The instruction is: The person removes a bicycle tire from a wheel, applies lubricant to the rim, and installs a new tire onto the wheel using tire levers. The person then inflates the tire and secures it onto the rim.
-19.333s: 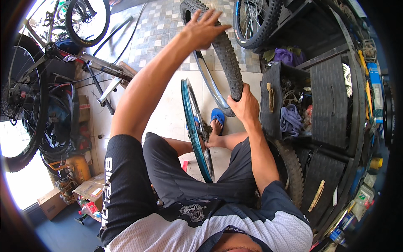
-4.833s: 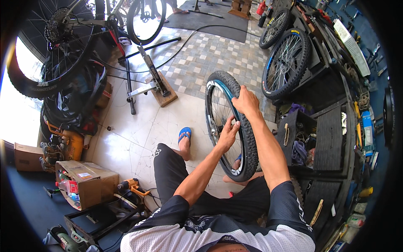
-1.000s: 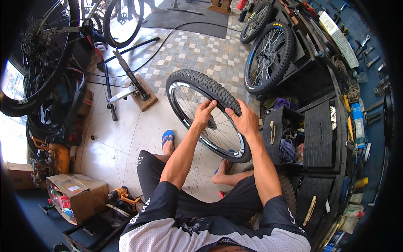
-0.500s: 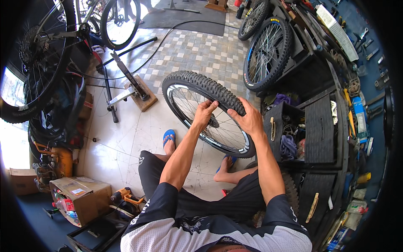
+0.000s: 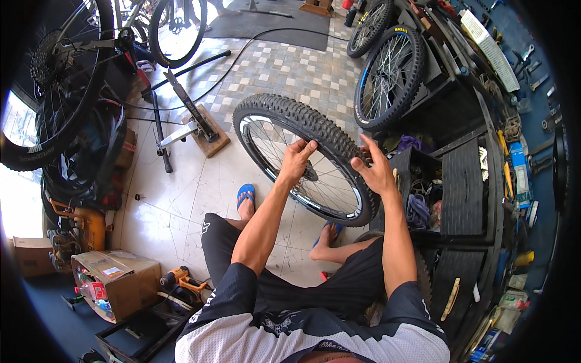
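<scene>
A bicycle wheel point(image 5: 250, 140) with a knobby black tire and white markings on its dark rim stands tilted in front of me, above the tiled floor. My left hand point(image 5: 296, 160) grips its near edge, thumb on the tire's sidewall and fingers curled round the rim, partly hidden. Just off the tire's right side is my right hand point(image 5: 376, 166), its thumb and fingers spread with nothing between them. The hub and thin spokes show below and between my hands.
A metal stand on a wooden block point(image 5: 212, 140) is ahead to the left, near a hanging bicycle point(image 5: 124, 41). Another wheel point(image 5: 390, 78) leans against the black drawer cabinet point(image 5: 461, 187) at right. A cardboard box point(image 5: 136, 284) and an orange power tool point(image 5: 175, 277) lie lower left.
My right hand has let go of the tire and moved right, its fingers opening. My left hand keeps its hold, and the wheel has barely shifted.
</scene>
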`<act>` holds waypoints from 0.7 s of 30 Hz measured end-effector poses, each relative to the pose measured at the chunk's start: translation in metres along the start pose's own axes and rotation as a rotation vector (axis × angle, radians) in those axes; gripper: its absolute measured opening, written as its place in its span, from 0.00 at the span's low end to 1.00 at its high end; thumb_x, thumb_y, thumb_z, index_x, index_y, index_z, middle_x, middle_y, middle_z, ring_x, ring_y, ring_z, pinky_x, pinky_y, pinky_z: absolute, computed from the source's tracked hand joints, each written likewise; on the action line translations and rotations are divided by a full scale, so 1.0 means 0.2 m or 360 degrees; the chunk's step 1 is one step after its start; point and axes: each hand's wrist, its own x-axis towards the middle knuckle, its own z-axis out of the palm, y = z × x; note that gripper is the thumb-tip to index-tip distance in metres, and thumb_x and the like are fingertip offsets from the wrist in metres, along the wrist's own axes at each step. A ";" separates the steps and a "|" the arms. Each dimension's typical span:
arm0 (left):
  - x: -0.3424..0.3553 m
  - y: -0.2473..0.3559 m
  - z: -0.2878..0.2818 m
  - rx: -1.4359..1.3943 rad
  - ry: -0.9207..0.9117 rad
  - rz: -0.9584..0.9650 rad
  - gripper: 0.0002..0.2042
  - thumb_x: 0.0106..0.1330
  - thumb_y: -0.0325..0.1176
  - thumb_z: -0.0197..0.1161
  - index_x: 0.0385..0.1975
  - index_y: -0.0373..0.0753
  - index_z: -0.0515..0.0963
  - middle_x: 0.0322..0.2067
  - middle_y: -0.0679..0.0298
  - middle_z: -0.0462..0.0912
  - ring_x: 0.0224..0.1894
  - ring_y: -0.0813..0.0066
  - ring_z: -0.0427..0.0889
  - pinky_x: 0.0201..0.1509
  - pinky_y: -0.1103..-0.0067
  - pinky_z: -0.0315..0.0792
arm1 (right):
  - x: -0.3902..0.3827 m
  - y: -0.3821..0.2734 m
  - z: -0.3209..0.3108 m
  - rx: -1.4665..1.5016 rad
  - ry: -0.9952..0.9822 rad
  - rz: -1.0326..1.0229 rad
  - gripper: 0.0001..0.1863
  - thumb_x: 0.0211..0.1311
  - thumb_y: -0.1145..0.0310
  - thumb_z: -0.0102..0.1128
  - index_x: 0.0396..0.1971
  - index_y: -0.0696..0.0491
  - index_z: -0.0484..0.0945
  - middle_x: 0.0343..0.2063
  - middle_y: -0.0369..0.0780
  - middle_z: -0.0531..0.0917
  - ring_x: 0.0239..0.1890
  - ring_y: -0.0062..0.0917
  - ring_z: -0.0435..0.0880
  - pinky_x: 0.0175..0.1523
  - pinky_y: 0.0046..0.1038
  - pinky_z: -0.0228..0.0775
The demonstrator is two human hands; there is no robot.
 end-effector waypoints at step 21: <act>-0.16 1.17 0.36 0.0281 0.0169 0.0833 0.28 0.79 0.57 0.55 0.33 0.33 0.74 0.29 0.61 0.80 0.31 0.69 0.87 0.42 0.74 0.83 | -0.78 0.20 -0.07 0.0834 0.0629 -0.0232 0.42 0.56 0.52 0.82 0.64 0.57 0.72 0.55 0.41 0.82 0.55 0.27 0.79 0.62 0.30 0.69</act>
